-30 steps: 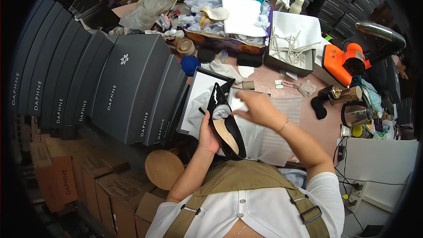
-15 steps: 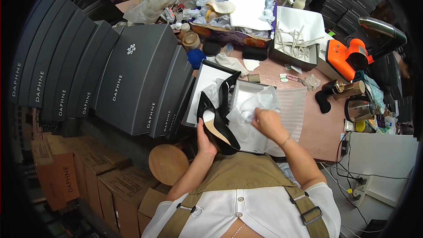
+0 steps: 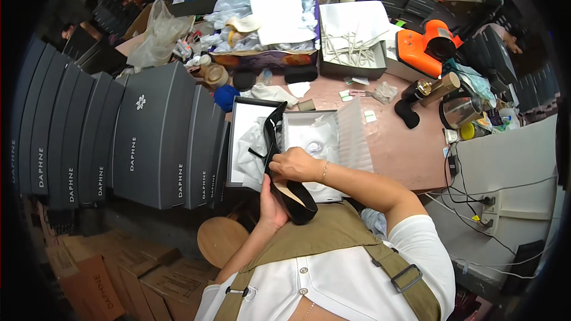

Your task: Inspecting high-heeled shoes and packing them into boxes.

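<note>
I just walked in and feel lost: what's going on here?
The person's left hand holds a black shoe, while the right hand is at the shoe's opening, its fingertips partly hidden. Just beyond, white paper lies in an open box on the pink table. Dark grey shoeboxes stand in a row to the left.

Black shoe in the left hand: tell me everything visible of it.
The black shoe looks smooth, with a rounded, closed back and beige insole. Held tilted, heel end toward the olive apron, it rests in the left hand; the right hand partly hides its front.
</note>
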A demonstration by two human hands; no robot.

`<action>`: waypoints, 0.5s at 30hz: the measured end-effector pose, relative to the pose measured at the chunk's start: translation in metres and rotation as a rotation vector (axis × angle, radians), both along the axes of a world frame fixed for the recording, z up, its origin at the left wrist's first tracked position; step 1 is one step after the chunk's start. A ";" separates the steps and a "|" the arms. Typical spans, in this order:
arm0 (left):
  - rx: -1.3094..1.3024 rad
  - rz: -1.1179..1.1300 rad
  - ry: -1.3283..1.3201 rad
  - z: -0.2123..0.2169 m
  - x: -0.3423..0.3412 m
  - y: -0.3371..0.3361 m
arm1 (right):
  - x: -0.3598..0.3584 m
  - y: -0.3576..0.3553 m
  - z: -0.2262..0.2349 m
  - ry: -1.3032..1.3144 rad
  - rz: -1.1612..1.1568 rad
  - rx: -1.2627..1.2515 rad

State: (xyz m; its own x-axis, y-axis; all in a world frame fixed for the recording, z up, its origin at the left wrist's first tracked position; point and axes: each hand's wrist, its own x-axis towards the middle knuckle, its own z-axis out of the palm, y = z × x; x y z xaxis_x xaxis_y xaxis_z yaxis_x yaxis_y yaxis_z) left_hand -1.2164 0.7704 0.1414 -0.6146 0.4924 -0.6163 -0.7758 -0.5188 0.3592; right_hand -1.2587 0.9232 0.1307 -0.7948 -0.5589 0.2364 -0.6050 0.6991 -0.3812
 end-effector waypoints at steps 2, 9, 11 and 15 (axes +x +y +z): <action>0.001 0.012 -0.004 0.007 -0.003 -0.001 | 0.008 -0.005 -0.009 0.048 0.001 -0.005; -0.003 0.060 -0.057 -0.019 -0.007 -0.011 | 0.043 -0.001 0.009 0.004 -0.157 -0.072; -0.033 0.136 -0.055 -0.022 -0.014 -0.019 | 0.042 0.025 0.012 0.025 -0.364 -0.022; -0.010 0.109 -0.004 -0.017 -0.011 -0.020 | 0.031 0.031 0.017 0.077 -0.522 -0.153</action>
